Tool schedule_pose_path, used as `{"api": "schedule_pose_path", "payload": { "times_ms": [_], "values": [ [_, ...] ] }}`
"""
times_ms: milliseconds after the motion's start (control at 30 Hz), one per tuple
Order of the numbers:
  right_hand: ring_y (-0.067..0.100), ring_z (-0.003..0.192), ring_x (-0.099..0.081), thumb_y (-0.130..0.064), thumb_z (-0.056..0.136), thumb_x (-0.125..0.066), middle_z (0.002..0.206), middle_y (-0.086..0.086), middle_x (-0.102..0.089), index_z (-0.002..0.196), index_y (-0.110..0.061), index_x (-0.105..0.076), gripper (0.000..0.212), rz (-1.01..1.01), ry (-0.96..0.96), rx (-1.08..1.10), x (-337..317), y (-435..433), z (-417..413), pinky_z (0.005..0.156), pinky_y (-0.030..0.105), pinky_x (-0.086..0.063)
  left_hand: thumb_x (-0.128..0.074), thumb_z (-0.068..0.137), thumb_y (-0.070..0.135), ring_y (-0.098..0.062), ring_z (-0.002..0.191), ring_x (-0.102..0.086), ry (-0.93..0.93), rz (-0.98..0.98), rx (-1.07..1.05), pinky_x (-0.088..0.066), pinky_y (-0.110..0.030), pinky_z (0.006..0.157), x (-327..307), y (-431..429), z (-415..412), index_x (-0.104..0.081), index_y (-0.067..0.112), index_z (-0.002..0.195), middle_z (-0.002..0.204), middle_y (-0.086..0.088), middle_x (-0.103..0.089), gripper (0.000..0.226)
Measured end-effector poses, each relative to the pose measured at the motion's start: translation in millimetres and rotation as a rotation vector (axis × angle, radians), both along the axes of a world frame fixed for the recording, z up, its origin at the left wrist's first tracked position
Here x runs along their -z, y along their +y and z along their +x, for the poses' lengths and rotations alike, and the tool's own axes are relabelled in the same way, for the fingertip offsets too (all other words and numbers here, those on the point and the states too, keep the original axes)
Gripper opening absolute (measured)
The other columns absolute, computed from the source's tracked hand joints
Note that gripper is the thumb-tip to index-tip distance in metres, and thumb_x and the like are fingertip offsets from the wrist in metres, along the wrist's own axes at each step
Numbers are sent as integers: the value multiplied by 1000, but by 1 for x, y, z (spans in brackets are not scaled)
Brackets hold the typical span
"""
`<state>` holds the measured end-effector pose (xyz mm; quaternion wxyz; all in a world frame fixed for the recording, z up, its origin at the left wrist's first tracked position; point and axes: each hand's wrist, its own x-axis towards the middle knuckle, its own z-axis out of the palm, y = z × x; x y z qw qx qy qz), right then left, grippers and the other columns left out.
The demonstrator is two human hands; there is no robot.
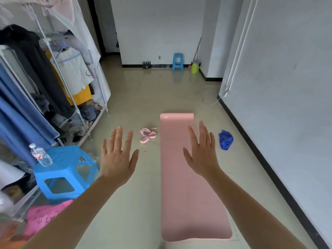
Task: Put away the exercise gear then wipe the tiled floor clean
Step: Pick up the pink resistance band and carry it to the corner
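At the left edge of the frame a clothes rack (pixel 53 78) under a pale cover holds dark, blue and yellow garments, with more clothes heaped at its foot. Below it, in the lower left, a bright blue plastic stool (pixel 66 171) stands on the floor with a clear water bottle (pixel 41 156) upright near its top's left corner. A pink sheet (pixel 43 218) with dark writing lies just in front of the stool (the writing is too blurred to read).

The left hand (pixel 116 159) is held out left of centre, back toward the camera, fingers straight and spread, holding nothing. Just right of its fingertips a pink exercise band (pixel 148 134) lies in loose loops on the glossy tiled floor (pixel 140 212), beside the left edge of the pink yoga mat (pixel 188 203) but apart from it. The mat lies unrolled and flat, running from the bottom centre of the frame up to the middle. The right hand (pixel 203 153) shows in front of the mat's upper part, likewise flat and spread, gripping nothing.

Near the mat's right edge a crumpled blue cloth (pixel 225 140) sits on the floor. In the upper centre, by the far wall, stand a small blue stool (pixel 177 62) and a green bin (pixel 195 67). A white wall (pixel 287 87) with black skirting fills the right side.
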<state>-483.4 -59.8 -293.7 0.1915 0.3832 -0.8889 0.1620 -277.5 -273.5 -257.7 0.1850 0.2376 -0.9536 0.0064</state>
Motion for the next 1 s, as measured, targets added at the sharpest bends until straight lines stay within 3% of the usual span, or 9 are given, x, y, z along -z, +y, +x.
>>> {"api": "schedule_pose_path", "payload": {
  "times_ms": [233, 400, 700, 867, 1000],
  "values": [
    [45, 147, -22, -37, 91, -60, 163, 27, -8, 159, -14, -14, 85, -35, -114, -13, -26, -181, -123, 117, 57, -23, -29, 98, 48, -41, 146, -25, -7, -47, -69, -27, -62, 112, -37, -159, -106, -30, 11, 152, 160, -21, -21, 66],
    [43, 147, -22, -44, 91, -45, 162, 28, -7, 158, -15, -14, 80, 11, -101, -112, -44, -321, -185, 118, 55, -21, -31, 98, 46, -42, 146, -23, 58, -49, -117, -27, -63, 112, -43, -278, -154, -30, 11, 152, 160, -22, -20, 65],
    [44, 145, -27, -36, 82, -68, 162, 29, -10, 159, -12, -19, 94, 159, -161, -86, -1, -571, -296, 116, 57, -26, -27, 96, 48, -44, 144, -27, -77, 21, -136, -29, -65, 109, 7, -533, -272, -29, 10, 152, 160, -24, -20, 68],
    [46, 140, -37, -33, 77, -76, 159, 30, -22, 154, -13, -21, 97, 223, -217, -9, 6, -633, -373, 111, 57, -34, -29, 99, 46, -44, 142, -30, -215, 13, -25, -37, -63, 104, 12, -647, -385, -28, 9, 153, 157, -25, -25, 66],
    [44, 144, -30, -33, 83, -70, 161, 27, -18, 155, -13, -23, 89, 227, -243, 136, 17, -652, -447, 113, 56, -30, -32, 99, 43, -44, 139, -35, -276, -10, 108, -39, -62, 103, 25, -697, -494, -33, 8, 151, 156, -26, -28, 63]
  ]
}}
